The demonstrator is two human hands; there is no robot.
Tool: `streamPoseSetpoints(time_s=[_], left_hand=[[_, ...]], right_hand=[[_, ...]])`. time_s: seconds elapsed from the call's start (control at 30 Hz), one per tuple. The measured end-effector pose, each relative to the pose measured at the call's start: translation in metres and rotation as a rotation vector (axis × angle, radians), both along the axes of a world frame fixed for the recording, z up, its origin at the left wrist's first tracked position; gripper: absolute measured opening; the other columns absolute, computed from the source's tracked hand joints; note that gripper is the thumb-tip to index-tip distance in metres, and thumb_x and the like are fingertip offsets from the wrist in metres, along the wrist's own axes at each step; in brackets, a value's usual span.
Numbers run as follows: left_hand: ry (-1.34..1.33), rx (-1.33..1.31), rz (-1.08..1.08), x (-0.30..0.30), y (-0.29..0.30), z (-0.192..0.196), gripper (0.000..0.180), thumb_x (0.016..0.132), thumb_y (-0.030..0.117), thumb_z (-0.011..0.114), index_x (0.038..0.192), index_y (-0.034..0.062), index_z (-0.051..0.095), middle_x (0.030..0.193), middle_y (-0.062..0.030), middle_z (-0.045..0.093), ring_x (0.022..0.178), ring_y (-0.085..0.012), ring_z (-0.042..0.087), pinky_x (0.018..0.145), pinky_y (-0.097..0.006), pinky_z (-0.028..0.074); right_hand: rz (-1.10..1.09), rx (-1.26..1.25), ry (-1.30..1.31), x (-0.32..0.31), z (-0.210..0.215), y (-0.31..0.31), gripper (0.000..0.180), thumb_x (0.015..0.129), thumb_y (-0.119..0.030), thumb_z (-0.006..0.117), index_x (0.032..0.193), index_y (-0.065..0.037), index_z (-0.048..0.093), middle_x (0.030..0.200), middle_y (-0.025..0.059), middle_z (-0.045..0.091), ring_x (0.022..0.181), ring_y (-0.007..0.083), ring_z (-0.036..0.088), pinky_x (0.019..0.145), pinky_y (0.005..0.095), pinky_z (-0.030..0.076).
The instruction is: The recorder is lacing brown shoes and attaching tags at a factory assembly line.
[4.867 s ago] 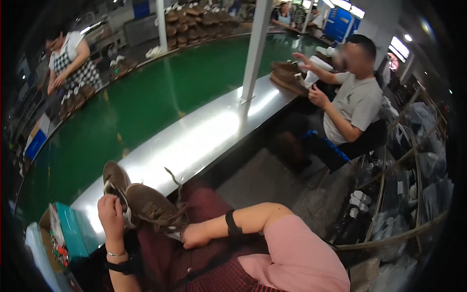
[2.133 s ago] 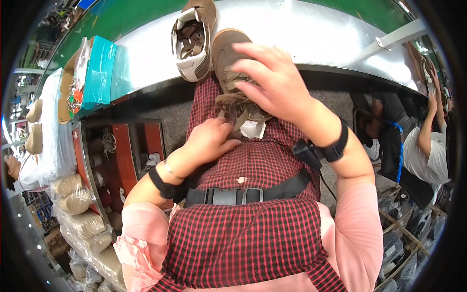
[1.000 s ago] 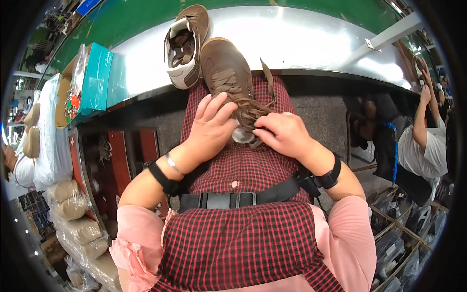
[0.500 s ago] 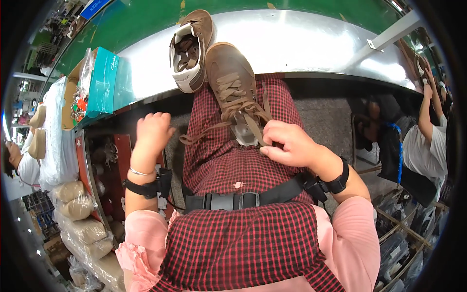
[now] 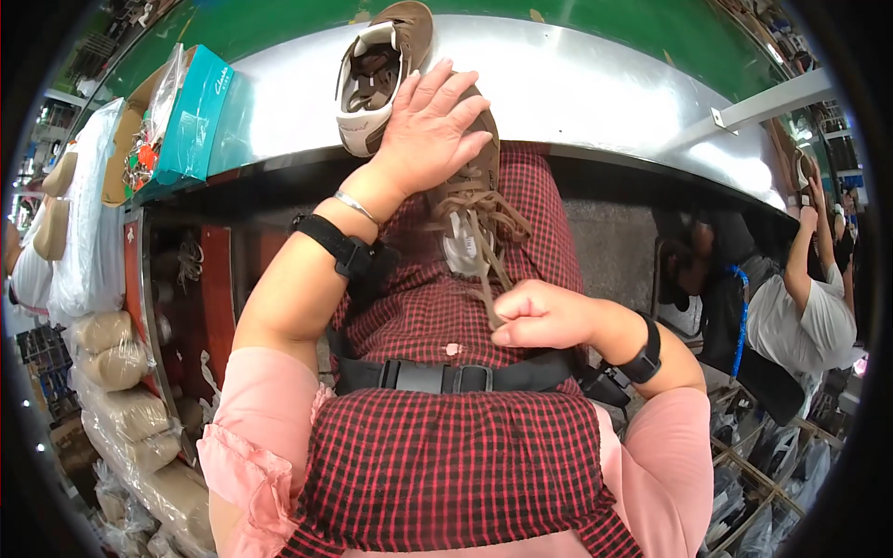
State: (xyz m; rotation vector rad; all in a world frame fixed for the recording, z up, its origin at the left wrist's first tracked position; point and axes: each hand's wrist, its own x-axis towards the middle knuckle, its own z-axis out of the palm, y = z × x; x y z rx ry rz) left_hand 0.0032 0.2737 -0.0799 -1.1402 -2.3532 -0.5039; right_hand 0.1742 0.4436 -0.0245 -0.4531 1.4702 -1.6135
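Observation:
A brown lace-up sneaker (image 5: 481, 174) rests between my lap and the bench edge, toe pointing away from me. Across its toe and upper lies my left hand (image 5: 434, 126), fingers spread flat, hiding much of the shoe's front. My right hand (image 5: 539, 314) is closed in a fist near my waist, gripping a brown shoelace (image 5: 486, 284) drawn taut from the shoe. Other loops of lace gather over the shoe's opening, where a pale lining shows. Left of it, a second brown sneaker with a white collar (image 5: 365, 124) stands on the bench, opening toward me.
The metal bench (image 5: 577, 84) runs across in front, with a teal shoebox (image 5: 197, 116) at its left. A white post (image 5: 777, 100) rises on the right. Plastic-wrapped tan bundles (image 5: 130, 414) are stacked at left. Another person in a light shirt (image 5: 805, 307) sits far right.
My left hand has gone from the air at left onto the shoe's front. My right hand has pulled the lace back toward my waist.

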Motion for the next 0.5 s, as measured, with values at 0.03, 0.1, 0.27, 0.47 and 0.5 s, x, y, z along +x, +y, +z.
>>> streamPoseSetpoints(time_s=[0.03,0.1,0.27,0.47,0.5], left_hand=[[-0.003,0.008,-0.007,-0.001,0.001,-0.001,0.038,0.080,0.038,0.062,0.112,0.0192,0.060,0.135,-0.0034,0.045,0.134,-0.0263,0.030,0.111,-0.048,0.017],[-0.021,0.007,-0.012,0.000,0.001,0.000,0.040,0.080,0.040,0.061,0.114,0.0190,0.059,0.137,-0.0028,0.043,0.135,-0.0265,0.028,0.111,-0.048,0.017],[-0.203,0.170,-0.155,-0.001,-0.018,0.012,0.029,0.081,0.023,0.067,0.106,0.0085,0.063,0.131,-0.0105,0.051,0.132,-0.0334,0.035,0.107,-0.046,0.028],[-0.274,0.336,-0.066,0.046,-0.045,0.027,0.012,0.078,0.006,0.066,0.089,0.0021,0.063,0.099,-0.0126,0.063,0.096,-0.0309,0.060,0.083,-0.038,0.046],[-0.359,0.282,-0.072,0.056,-0.049,0.026,0.011,0.078,0.006,0.066,0.087,0.0024,0.063,0.093,-0.0120,0.062,0.087,-0.0302,0.061,0.076,-0.038,0.048]], right_hand=[[0.028,-0.019,-0.038,-0.002,0.001,-0.004,0.039,0.088,-0.016,0.058,0.058,-0.007,0.036,0.057,-0.0049,0.035,0.056,0.0041,0.032,0.049,0.0269,0.030],[0.044,-0.043,-0.048,-0.002,-0.005,-0.003,0.040,0.088,-0.018,0.059,0.058,-0.006,0.035,0.057,-0.0044,0.035,0.055,0.0040,0.032,0.049,0.0264,0.030],[-0.142,0.155,0.584,-0.007,0.000,0.026,0.024,0.083,-0.013,0.061,0.064,-0.004,0.047,0.064,-0.0018,0.046,0.062,0.0056,0.043,0.053,0.0274,0.036],[-0.856,0.126,-0.060,0.009,-0.026,0.067,0.005,0.087,-0.006,0.055,0.091,-0.006,0.055,0.073,-0.0026,0.054,0.055,0.0014,0.043,0.049,0.0177,0.036],[-0.861,0.183,-0.076,0.013,-0.032,0.067,0.005,0.087,-0.007,0.055,0.092,-0.006,0.056,0.072,-0.0029,0.054,0.053,0.0005,0.041,0.047,0.0162,0.035]])
